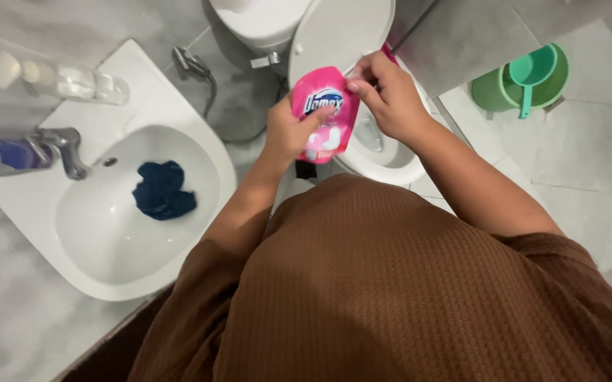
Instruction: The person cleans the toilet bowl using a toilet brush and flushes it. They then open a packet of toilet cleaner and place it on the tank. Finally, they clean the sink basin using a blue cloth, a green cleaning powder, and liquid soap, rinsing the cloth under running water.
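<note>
Far to my left, a clear bottle lies on the ledge of the white sink, and below it a purple-tinted bottle rests beside the chrome tap. Down in the basin a crumpled dark blue cloth sits apart from the drain, touching nothing but the porcelain. Past the sink's rim a chrome spray hose hangs against the grey wall. My left hand comes next: it is wrapped around the lower left side of a pink pouch, thumb across the front, holding it upright in the air in front of my brown waffle-knit top. The pouch hangs over the near edge of the open white toilet, whose raised lid stands behind it. My right hand is at the pouch's upper right corner, fingertips pinched together on that corner, the rest of the fingers curled. Whether the pouch is already torn I cannot tell, since my fingers cover the spot. Farther right, on the pale tiled floor, a green bucket stands well away from me with a teal dipper resting in it, its handle leaning over the rim.
</note>
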